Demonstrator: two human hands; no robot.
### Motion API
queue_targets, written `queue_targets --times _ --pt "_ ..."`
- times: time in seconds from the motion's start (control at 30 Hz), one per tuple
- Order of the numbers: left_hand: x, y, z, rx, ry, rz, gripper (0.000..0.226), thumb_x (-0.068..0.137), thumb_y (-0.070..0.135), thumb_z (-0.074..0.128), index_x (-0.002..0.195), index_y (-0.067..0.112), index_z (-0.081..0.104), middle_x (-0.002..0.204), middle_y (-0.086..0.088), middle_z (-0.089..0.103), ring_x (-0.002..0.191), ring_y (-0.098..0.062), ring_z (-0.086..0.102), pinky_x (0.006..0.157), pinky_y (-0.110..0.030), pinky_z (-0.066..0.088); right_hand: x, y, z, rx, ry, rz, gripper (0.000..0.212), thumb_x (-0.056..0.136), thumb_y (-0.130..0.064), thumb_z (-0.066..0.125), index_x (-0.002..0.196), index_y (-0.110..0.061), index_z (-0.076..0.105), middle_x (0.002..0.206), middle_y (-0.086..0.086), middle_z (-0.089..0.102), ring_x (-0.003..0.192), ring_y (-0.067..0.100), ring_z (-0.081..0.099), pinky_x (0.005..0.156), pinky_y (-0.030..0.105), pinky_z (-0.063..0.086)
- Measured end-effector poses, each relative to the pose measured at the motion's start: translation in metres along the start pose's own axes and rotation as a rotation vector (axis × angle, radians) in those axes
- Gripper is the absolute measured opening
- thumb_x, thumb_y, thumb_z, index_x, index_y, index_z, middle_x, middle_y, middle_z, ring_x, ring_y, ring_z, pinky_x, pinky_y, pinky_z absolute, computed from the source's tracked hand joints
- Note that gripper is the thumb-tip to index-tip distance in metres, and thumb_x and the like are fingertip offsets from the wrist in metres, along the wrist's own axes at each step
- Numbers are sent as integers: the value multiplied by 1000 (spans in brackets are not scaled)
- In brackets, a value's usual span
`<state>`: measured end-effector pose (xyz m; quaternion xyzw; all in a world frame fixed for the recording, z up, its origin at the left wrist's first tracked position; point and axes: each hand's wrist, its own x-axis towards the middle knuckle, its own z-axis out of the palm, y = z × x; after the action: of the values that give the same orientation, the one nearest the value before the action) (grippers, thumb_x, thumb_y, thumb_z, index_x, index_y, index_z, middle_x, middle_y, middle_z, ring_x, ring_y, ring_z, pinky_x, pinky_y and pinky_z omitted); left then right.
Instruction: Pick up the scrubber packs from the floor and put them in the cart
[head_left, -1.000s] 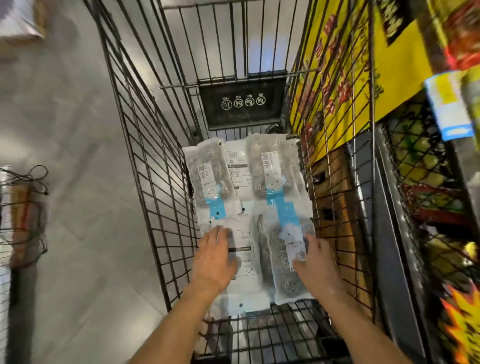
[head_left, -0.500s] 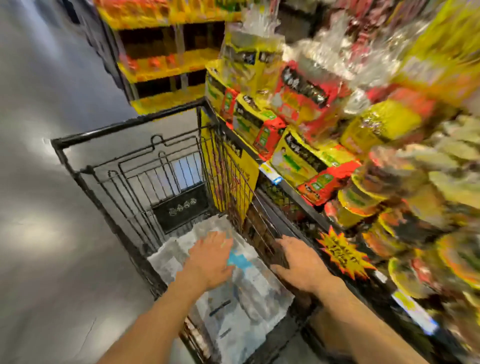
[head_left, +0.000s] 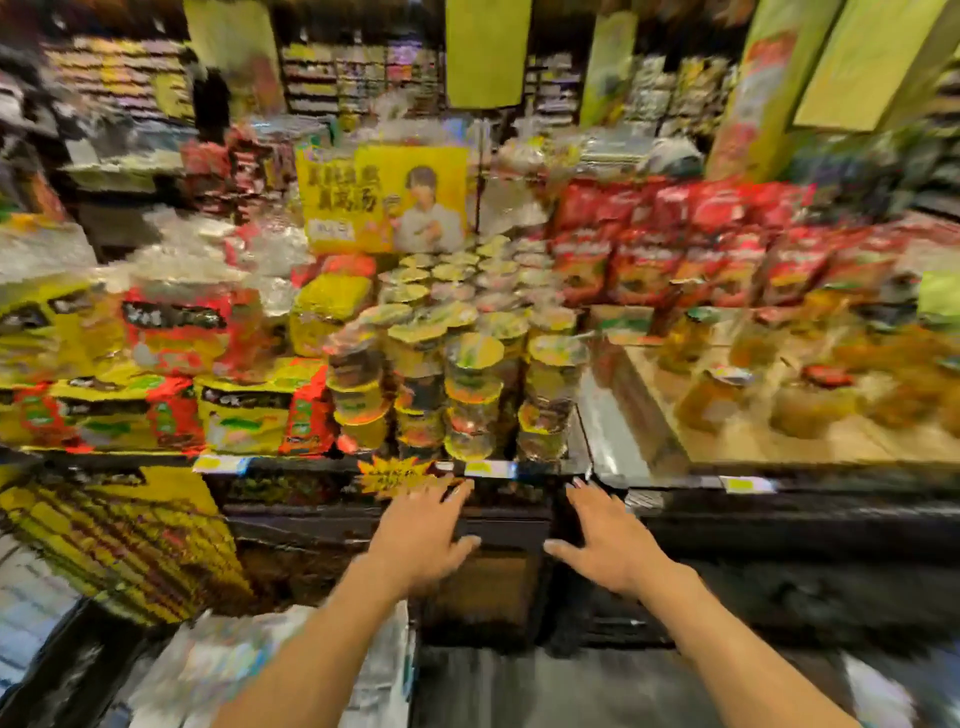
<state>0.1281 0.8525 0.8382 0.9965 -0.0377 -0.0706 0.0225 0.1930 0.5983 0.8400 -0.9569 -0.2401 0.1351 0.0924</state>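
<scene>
A: We have both hands out in front of us, low in the middle of the frame. Our left hand (head_left: 421, 535) is spread, fingers straight, holding nothing. Our right hand (head_left: 605, 540) is the same: fingers fanned, released, palm down.

B: And the scrubber packs (head_left: 228, 670)? We see a pale, blurred heap of clear plastic packaging at the lower left, partly under our left forearm. We cannot read any label on it.

A: Agreed. The dark edge at the far lower left may be the cart (head_left: 62, 670), but the blur is too heavy for us to say that the packs lie inside it.

B: Ahead of us, the shelf edge (head_left: 519, 470) runs across the middle of the frame, with small price tags whose print we cannot read, and a yellow starburst tag (head_left: 395, 474) just above our left fingertips.

A: Above that stand stacked instant noodle cups (head_left: 467, 374) in the centre, yellow and red noodle multipacks (head_left: 244, 410) to the left, and red pouches (head_left: 675, 249) at the upper right.

B: Behind the cups we see a yellow poster (head_left: 384, 197) with large Chinese characters and a person pictured holding a bowl. The characters are too smeared for us to read.
</scene>
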Motion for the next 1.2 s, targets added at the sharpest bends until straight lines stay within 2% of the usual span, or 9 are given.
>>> queue_targets --times 0.2,0.33,0.43,0.5,0.6,0.63,0.73,0.87,1.2 --pt "62 193 -19 42 45 421 82 93 68 44 161 26 24 162 -8 37 147 -30 36 121 -44 31 -166 154 -17 104 183 420 99 96 -69 46 165 -12 6 173 6 4 160 24 4 129 42 10" --pt "64 340 -21 31 -18 650 79 97 65 46 162 33 17 168 -5 26 152 -28 30 121 -42 28 -302 241 -10 136 286 708 96 97 -65 48 164 -10 7 173 8 4 160 24 5 128 42 8" --pt "54 441 -18 47 -8 795 75 98 63 47 162 36 17 168 -5 25 153 -28 29 122 -42 29 -402 288 -5 169 341 896 96 97 -65 50 164 -11 9 173 8 6 160 24 7 128 44 10" --pt "51 500 -14 29 7 899 77 97 64 49 161 35 19 168 -7 27 153 -27 29 123 -42 30 -459 312 0 186 379 1001 100 93 -69 51 164 -10 12 173 10 9 159 26 10 128 44 14" --pt "48 580 -9 27 22 1032 82 94 66 50 162 30 21 166 -9 31 152 -26 31 122 -41 32 -527 331 7 214 444 1159 122 77 -92 36 164 -10 13 172 11 10 159 26 12 127 40 14" --pt "45 604 -7 32 16 1079 83 94 66 51 162 29 22 166 -10 32 152 -26 32 121 -41 33 -545 334 10 239 455 1204 121 78 -91 36 164 -9 13 173 11 9 159 26 10 127 40 12" --pt "36 666 1 43 -2 1208 83 93 63 54 161 26 25 164 -11 36 150 -27 36 119 -41 36 -589 341 23 277 486 1323 97 95 -66 52 164 -10 12 173 10 8 160 26 10 129 41 12" --pt "37 726 16 22 -43 1301 81 93 64 51 161 31 22 165 -9 34 151 -27 34 119 -43 35 -621 350 35 330 506 1443 97 95 -64 53 164 -12 10 173 9 8 160 24 9 128 39 13" --pt "84 848 19 1 -79 1472 80 95 62 51 161 28 22 165 -3 34 149 -25 37 121 -43 34 -628 408 16 375 594 1647 92 94 -64 56 163 -17 17 173 5 13 159 23 13 128 40 13"
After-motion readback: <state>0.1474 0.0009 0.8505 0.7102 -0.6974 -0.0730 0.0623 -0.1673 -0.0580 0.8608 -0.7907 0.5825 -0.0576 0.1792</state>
